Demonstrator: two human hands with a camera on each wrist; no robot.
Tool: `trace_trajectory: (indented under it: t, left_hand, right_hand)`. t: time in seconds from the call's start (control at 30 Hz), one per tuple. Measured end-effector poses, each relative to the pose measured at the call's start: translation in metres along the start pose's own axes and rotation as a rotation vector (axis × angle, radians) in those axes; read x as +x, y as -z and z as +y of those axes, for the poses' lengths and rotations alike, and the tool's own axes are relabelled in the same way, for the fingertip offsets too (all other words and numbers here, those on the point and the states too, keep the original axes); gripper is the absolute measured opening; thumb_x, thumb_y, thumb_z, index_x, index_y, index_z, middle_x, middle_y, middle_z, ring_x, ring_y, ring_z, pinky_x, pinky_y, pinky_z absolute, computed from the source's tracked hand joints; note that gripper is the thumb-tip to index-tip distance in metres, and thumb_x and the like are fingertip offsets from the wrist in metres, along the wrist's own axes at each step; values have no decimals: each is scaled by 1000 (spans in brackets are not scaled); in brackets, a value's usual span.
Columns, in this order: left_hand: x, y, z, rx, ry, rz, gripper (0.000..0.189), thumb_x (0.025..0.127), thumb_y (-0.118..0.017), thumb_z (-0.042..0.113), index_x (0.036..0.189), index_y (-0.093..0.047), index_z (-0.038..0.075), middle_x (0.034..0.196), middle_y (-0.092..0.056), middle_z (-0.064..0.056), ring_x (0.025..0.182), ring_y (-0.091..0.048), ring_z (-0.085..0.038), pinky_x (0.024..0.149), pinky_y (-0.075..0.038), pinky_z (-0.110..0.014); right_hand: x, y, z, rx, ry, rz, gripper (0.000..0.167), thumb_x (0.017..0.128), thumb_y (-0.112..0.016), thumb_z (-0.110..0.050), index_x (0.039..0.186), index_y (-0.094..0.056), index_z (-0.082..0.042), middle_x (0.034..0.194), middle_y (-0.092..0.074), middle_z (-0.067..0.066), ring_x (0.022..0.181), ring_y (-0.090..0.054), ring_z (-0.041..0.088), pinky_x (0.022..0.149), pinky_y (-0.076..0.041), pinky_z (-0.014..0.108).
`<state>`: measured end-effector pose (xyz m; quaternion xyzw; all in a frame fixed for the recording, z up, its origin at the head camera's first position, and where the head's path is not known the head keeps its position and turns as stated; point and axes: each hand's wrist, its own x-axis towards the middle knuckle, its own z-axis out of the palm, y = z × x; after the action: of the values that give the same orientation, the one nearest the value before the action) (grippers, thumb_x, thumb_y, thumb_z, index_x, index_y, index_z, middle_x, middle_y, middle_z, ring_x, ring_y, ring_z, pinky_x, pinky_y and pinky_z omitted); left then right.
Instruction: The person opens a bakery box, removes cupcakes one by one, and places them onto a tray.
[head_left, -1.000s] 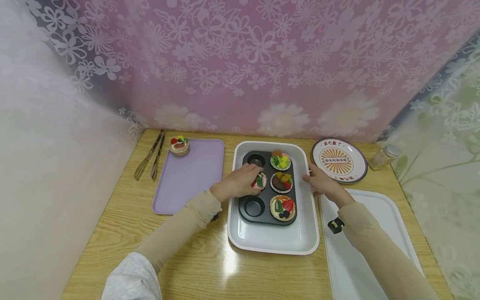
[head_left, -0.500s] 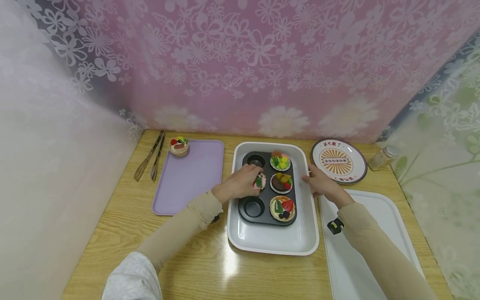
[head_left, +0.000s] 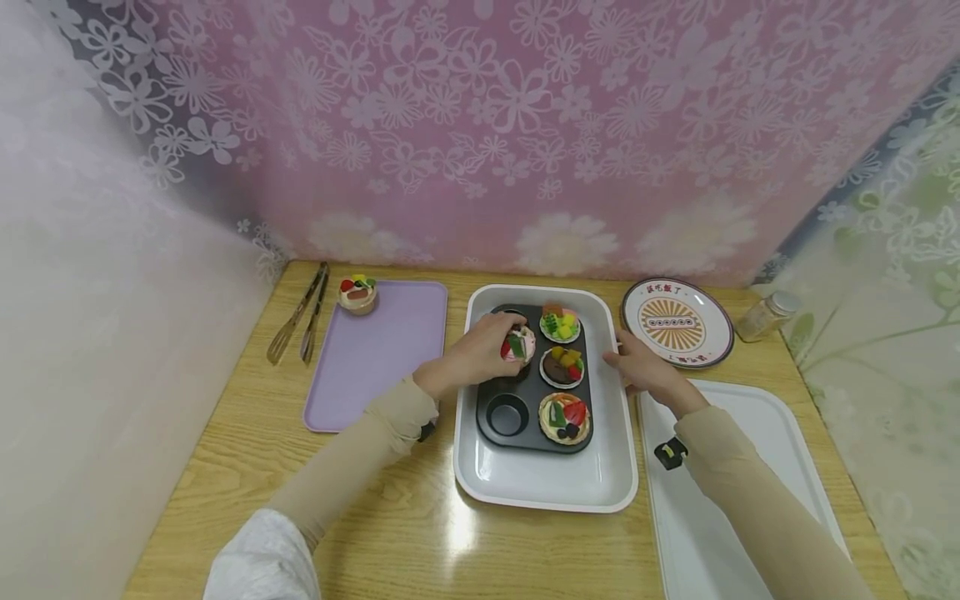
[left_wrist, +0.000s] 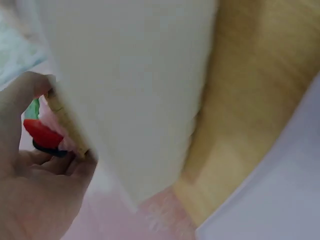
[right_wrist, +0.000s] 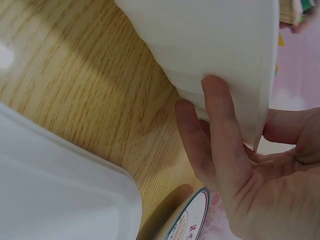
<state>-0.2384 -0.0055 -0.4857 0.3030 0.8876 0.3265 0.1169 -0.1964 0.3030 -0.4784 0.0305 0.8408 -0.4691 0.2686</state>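
Note:
My left hand (head_left: 478, 354) pinches a small toy tart (head_left: 521, 344) with pink cream, a red piece and a green piece. It is raised just above the left column of the dark muffin tin (head_left: 531, 427). In the left wrist view, the thumb and fingers grip the tart (left_wrist: 65, 120) at its sides. Three more tarts sit in the right column: a green-and-yellow one (head_left: 560, 323), a brown one (head_left: 562, 367) and a strawberry one (head_left: 565, 418). The tin lies inside a deep white basin (head_left: 547, 502). My right hand (right_wrist: 250, 170) grips the basin's right wall, thumb inside and fingers outside.
Left of the basin lies a purple tray (head_left: 375, 354) with a fruit cupcake (head_left: 357, 297) at its far corner, beside metal tongs (head_left: 297, 317). On the right are a patterned plate (head_left: 678, 322), a capped jar (head_left: 768, 316) and a white tray (head_left: 720, 517).
My left hand has lifted the pink tart up out of its cup in the left column, slightly toward the far side. The right hand stays on the basin wall.

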Motion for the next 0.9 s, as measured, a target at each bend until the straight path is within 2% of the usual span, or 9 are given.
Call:
trace_trajectory:
  t: [0.1,0.2,0.3,0.4,0.5,0.63,0.77,0.9]
  left_hand:
    - [-1,14,4,-35,-62,101,70,91,-79,22,151,-47,7,146,-56,-13,130,-55,-27,105,-52,-42]
    - [-5,30,7,-50,-86,189,68,91,-79,18,149,-47,7,144,-54,-12,126,-55,-26,104,-53,-42]
    - [-10,46,8,-51,-75,250,66,91,-78,20,148,-48,7,146,-53,-11,126,-53,-26,105,-52,-43]
    - [-14,59,2,-45,-56,296,65,91,-77,21,149,-48,7,147,-53,-12,129,-52,-28,106,-52,-46]
    - [-15,71,-7,-19,-35,331,64,91,-76,21,148,-49,6,144,-54,-13,131,-50,-30,109,-50,-48]
    - [-17,82,-25,-18,27,351,65,92,-77,20,148,-48,5,146,-53,-16,132,-50,-32,111,-48,-50]
    - [-20,90,-43,-40,103,354,68,92,-75,21,150,-45,2,148,-51,-20,135,-48,-36,111,-48,-52]
    - [-21,93,-59,-40,152,361,72,90,-76,19,152,-44,-1,148,-50,-23,136,-47,-39,110,-49,-54]
  right_hand:
    - [0,0,0,-7,1,4,61,115,-37,-19,168,-11,-5,157,-37,37,134,-56,52,86,-63,55]
    - [0,0,-1,-15,-1,6,61,115,-37,-20,168,-10,-5,158,-36,37,134,-55,53,86,-63,56]
    - [0,0,0,-19,-5,3,62,115,-37,-20,168,-10,-5,159,-35,37,137,-53,54,88,-62,58]
    - [1,0,0,-28,-7,1,62,115,-38,-20,168,-11,-5,160,-33,36,139,-50,55,90,-61,60]
    - [1,0,0,-27,-9,0,62,114,-38,-20,168,-10,-5,161,-32,36,140,-49,55,91,-61,61]
    - [0,0,-1,-24,-10,1,62,115,-38,-20,168,-10,-5,160,-34,36,139,-50,55,90,-61,59]
    - [-1,0,-2,-22,-17,1,62,115,-38,-20,168,-11,-5,159,-35,36,138,-52,54,90,-62,58]
    - [0,-1,-2,-21,-21,2,62,114,-38,-20,168,-11,-5,159,-35,37,137,-52,54,89,-62,58]
